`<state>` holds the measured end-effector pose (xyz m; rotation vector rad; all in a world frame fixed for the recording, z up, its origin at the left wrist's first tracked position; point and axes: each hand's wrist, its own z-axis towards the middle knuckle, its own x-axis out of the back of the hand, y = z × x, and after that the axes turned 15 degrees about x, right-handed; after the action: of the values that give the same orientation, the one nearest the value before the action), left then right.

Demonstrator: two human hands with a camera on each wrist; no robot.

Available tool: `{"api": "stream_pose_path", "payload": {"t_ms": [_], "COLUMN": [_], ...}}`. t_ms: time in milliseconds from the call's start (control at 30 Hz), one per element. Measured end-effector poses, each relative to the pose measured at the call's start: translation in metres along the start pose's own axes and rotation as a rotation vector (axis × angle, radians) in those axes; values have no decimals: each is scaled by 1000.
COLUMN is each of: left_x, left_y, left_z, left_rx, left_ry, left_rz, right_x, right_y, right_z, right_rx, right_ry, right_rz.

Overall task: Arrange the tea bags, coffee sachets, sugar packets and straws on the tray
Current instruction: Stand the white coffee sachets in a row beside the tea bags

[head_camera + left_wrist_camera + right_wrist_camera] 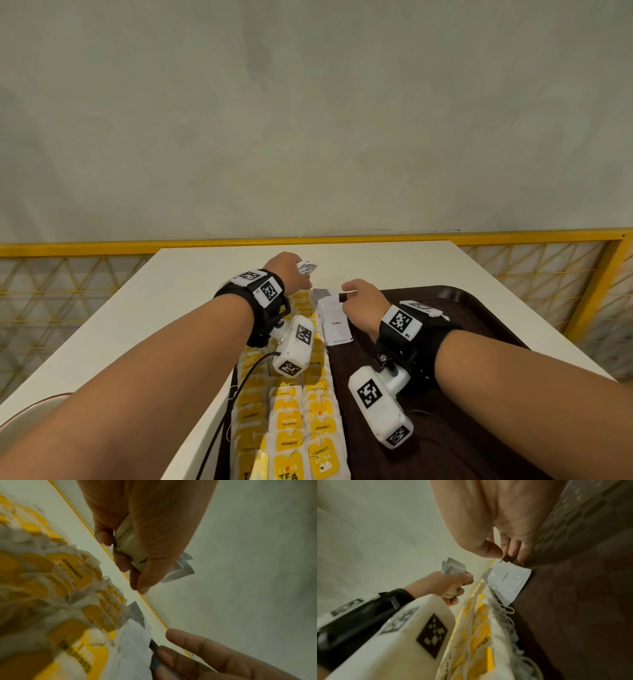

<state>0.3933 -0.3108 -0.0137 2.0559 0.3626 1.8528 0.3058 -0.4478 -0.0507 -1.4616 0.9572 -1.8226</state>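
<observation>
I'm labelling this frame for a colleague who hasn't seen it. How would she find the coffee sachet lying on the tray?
Start at the dark brown tray. Along its left side run the yellow-tagged tea bags. Just past their far end lies the coffee sachet: flat, white, printed "Coffee", no yellow tag.

Yellow-tagged tea bags [291, 425] in overlapping rows along dark tray [479, 308], white coffee sachets [335, 325] just beyond.

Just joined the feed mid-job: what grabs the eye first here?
The rows of yellow-tagged tea bags along the left side of the dark tray. Beyond them the left hand grips a bunch of white sachets, while the right hand pinches the far end of a coffee sachet lying on the tray.
</observation>
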Motion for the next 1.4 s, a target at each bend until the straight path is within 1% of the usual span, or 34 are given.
{"api": "stream_pose_path", "payload": {"t_ms": [333, 500, 833, 1133, 1400], "left_x": [0, 3, -8, -10, -7], "left_y": [-1, 7, 29, 27, 26], "left_z": [-1, 1, 5, 7, 7], "left_rx": [4, -1, -64, -85, -73], "left_ry": [5, 18, 1, 15, 16], "left_rz": [6, 30, 201, 256, 248], "right_x": [-1, 3, -1, -1, 1], "right_y": [3, 6, 2, 2, 3], "right_z": [0, 2, 4, 1, -2], "right_rx": [14, 28, 49, 47, 25], "right_ry": [18, -3, -1, -6, -17], "right_rz": [60, 59, 48, 63, 98]}}
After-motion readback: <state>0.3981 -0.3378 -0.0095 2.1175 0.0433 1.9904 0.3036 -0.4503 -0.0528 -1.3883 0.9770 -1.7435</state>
